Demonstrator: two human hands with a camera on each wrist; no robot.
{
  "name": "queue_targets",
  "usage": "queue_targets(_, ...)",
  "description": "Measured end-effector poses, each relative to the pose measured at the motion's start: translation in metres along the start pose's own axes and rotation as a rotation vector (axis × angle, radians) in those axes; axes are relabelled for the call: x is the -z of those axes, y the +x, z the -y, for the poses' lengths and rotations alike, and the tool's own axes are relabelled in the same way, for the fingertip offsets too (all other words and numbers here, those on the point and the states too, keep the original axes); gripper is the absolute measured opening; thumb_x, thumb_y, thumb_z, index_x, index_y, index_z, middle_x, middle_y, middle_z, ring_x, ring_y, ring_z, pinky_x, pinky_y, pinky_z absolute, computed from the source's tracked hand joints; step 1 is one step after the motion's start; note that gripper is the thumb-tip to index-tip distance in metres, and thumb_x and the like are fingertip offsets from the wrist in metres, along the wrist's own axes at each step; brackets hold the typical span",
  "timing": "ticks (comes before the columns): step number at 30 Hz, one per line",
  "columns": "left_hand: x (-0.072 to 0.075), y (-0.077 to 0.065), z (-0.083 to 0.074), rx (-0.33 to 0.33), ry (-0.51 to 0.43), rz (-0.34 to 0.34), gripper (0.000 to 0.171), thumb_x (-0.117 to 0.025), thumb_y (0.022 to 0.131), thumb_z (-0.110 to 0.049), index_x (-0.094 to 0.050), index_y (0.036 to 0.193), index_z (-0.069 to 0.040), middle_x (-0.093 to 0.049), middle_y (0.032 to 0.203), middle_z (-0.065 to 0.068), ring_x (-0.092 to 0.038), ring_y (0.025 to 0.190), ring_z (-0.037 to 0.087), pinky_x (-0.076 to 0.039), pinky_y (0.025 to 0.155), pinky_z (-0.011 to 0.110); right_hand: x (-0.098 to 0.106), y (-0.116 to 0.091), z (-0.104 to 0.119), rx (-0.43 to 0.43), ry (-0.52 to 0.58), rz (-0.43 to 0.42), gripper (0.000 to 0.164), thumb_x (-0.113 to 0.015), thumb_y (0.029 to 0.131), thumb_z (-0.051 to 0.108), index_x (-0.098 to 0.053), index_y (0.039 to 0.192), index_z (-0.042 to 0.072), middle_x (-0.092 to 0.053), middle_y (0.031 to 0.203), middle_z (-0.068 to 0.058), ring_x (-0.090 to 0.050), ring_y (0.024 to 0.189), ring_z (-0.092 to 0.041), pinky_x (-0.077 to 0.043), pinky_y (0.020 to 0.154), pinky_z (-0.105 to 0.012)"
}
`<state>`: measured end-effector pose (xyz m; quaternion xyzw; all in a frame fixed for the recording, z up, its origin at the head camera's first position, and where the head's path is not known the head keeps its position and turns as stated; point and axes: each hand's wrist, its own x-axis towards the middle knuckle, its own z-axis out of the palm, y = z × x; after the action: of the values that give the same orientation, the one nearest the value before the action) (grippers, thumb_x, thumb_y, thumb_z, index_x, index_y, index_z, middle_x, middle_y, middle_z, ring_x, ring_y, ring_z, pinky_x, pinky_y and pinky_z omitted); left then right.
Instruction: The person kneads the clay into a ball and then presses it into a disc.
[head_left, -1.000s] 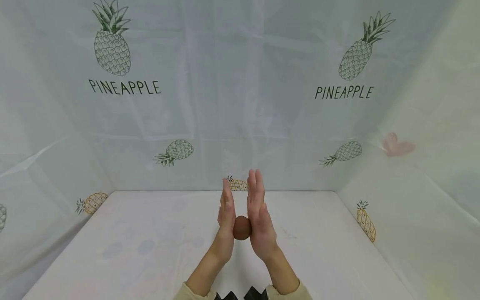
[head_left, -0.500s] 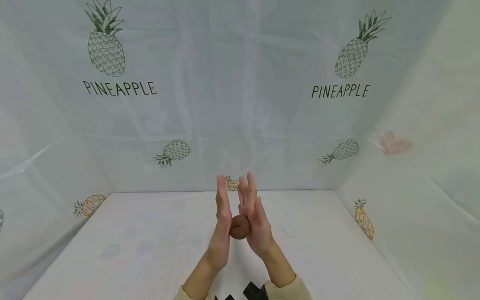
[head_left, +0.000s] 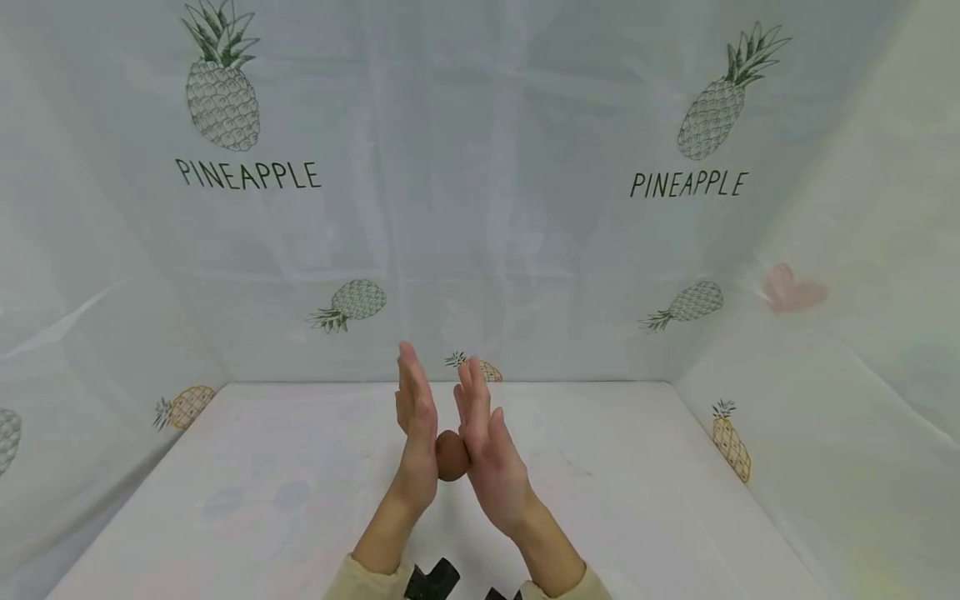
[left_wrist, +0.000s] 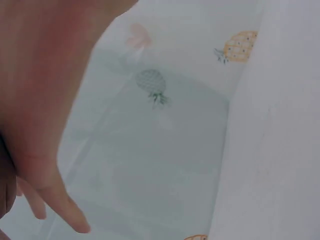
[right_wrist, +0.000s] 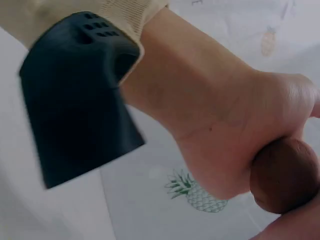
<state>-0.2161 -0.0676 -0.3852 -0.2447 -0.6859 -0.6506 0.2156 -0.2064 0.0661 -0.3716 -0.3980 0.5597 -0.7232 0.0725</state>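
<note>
A smooth brown ball (head_left: 452, 456), like clay or dough, sits between two facing palms above the white table (head_left: 637, 500). On its left side, my left hand (head_left: 416, 437) presses with the palm, fingers extended up and away. From the opposite side my right hand (head_left: 491, 458) bears on it, its fingers also straight and its thumb raised. The left fingertips reach farther forward than the right ones. In the right wrist view the ball (right_wrist: 284, 175) shows close up against the heel of a palm. Only a dark sliver of it appears at the left wrist view's edge.
White sheeting (head_left: 480, 225) printed with pineapples stands behind the table and along both sides. Black camera mounts (head_left: 435, 579) sit at the wrists, by the beige sleeves (head_left: 367, 579). Pale round blotches (head_left: 292, 496) mark the tabletop at left.
Both hands and the ball have moved left. The palms have slid against each other, the left now farther forward. The ball has turned, and the crease seen half a second ago is out of sight.
</note>
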Motion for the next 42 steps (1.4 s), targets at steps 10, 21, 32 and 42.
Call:
queue_targets(10,-0.024,-0.013,-0.006,-0.008,-0.044,0.126,0.059,-0.008,0.114,-0.034,0.014,0.168,-0.037,0.022,0.175,-0.013,0.022,0.160,0.019,0.017,0.117,0.070,0.012,-0.002,0.005,0.092,-0.032,-0.135,0.061,0.005,0.111,0.051,0.017,0.169,0.035,0.018,0.176,0.005,0.018,0.163,-0.028,0.019,0.123,-0.064)
queue_targets(21,-0.023,-0.013,-0.016,0.001,-0.099,0.169,0.060,-0.005,0.112,-0.051,0.015,0.168,-0.041,0.023,0.175,-0.016,0.025,0.159,0.018,0.016,0.115,0.074,0.019,0.000,-0.015,-0.094,0.043,-0.110,0.062,0.003,0.110,0.062,0.012,0.168,0.044,0.016,0.176,0.011,0.014,0.164,-0.024,0.005,0.127,-0.057)
queue_targets(32,-0.007,-0.002,-0.005,0.000,-0.015,0.047,0.068,-0.005,0.110,-0.060,0.021,0.167,-0.034,0.030,0.172,-0.015,0.035,0.157,0.015,0.030,0.116,0.062,-0.002,0.001,-0.012,-0.082,-0.057,-0.110,0.061,0.001,0.111,0.058,0.012,0.168,0.041,0.017,0.175,0.015,0.013,0.164,-0.027,0.012,0.126,-0.065)
queue_targets(42,-0.023,-0.007,0.004,0.058,0.107,0.098,0.068,-0.005,0.112,-0.056,0.019,0.168,-0.026,0.026,0.174,-0.011,0.029,0.160,0.020,0.025,0.117,0.065,0.006,-0.003,0.006,0.035,-0.099,-0.181,0.061,0.002,0.111,0.053,0.013,0.169,0.039,0.017,0.175,0.014,0.014,0.163,-0.022,0.020,0.121,-0.068)
